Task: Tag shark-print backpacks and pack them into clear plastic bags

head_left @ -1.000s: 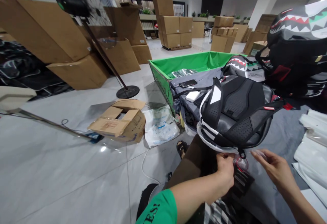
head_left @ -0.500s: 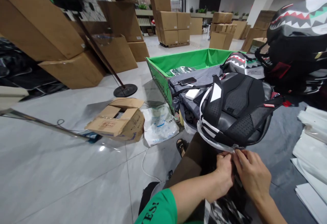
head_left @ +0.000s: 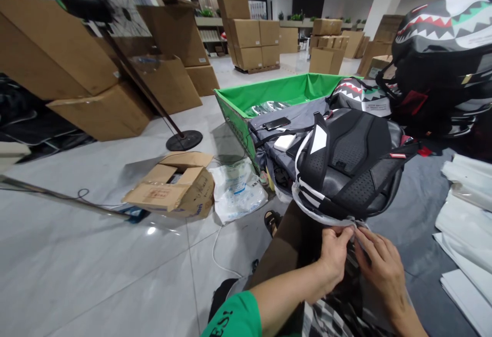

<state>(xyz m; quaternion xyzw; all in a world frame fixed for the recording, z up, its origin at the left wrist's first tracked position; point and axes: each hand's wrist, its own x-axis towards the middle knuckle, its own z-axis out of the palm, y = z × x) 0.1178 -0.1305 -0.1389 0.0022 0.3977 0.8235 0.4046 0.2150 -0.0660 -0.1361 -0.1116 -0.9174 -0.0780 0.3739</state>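
Note:
A black backpack (head_left: 349,152) lies with its padded back and shoulder straps facing up, close to my knees. Around its near left side curves a whitish strip (head_left: 321,217), which looks like a strap or a plastic wrapping; I cannot tell which. At the backpack's near edge my left hand (head_left: 333,255) pinches this strip between thumb and bent fingers. Right beside it, my right hand (head_left: 382,265) is closed on the end of the same strip, fingertips nearly touching the left ones. What lies under the fingertips is partly hidden.
A phone (head_left: 277,123) and a white box (head_left: 284,143) lie on grey cloth beside a green-lined bin (head_left: 277,90). Stacked shark-pattern backpacks (head_left: 442,35) rise at right, above white plastic bags (head_left: 467,224). An opened carton (head_left: 172,186) and a fan base (head_left: 184,140) stand on the floor.
The view has shifted slightly. My right hand's fingers have slid a little lower and straightened along the strip. Both hands remain at the backpack's near edge.

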